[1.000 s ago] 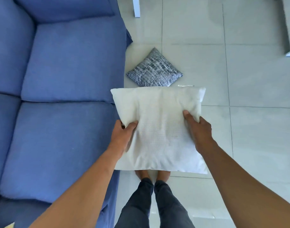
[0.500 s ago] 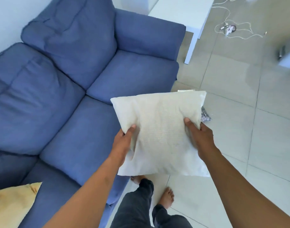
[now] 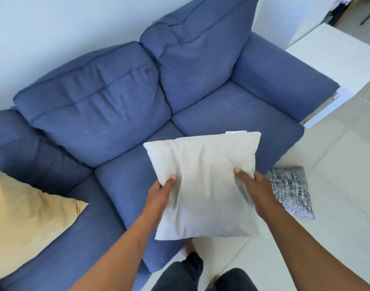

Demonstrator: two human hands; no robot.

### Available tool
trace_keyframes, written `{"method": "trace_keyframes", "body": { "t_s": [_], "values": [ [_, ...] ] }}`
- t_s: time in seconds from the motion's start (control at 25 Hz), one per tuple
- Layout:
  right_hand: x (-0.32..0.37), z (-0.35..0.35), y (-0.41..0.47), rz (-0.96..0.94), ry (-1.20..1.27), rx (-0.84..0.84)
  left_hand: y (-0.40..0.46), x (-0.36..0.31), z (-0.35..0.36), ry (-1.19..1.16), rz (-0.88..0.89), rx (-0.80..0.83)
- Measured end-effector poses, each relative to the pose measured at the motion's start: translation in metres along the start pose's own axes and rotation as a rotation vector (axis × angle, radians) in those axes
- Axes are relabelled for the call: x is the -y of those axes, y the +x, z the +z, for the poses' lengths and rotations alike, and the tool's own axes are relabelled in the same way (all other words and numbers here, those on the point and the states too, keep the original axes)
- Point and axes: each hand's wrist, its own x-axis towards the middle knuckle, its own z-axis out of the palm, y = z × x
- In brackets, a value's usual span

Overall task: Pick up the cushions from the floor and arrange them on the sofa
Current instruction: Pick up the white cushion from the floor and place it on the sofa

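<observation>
I hold a white cushion (image 3: 205, 181) in the air over the front edge of the blue sofa (image 3: 121, 114). My left hand (image 3: 161, 194) grips its left side and my right hand (image 3: 253, 190) grips its right side, thumbs on top. A black-and-white patterned cushion (image 3: 291, 192) lies on the tiled floor just right of my right hand, partly hidden behind it. A yellow cushion (image 3: 22, 221) rests on the sofa seat at the far left.
A white table (image 3: 335, 61) stands beyond the sofa's right armrest (image 3: 285, 80). Pale floor tiles (image 3: 337, 217) spread to the right. My legs in dark trousers (image 3: 190, 276) stand close to the sofa front. A white wall runs behind the sofa.
My view has swung up and left from the floor to the sofa's seats and backrests. The white cushion stays in both hands, now over the seat edge. The yellow cushion has come into view.
</observation>
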Motion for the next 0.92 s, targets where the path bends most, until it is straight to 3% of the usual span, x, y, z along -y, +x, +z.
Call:
{"method": "trace_keyframes", "body": {
  "t_s": [0.4,0.64,0.92],
  "values": [
    [0.067,0.132,0.031,-0.012,-0.186,0.372,-0.006,-0.020,-0.105,-0.192,0.022,-0.278],
    [0.092,0.192,0.074,-0.004,-0.256,0.532,0.019,-0.033,-0.128,-0.271,0.000,-0.434],
    [0.104,0.249,0.153,-0.029,-0.438,0.607,0.085,-0.047,-0.123,-0.353,-0.088,-0.539]
  ]
}}
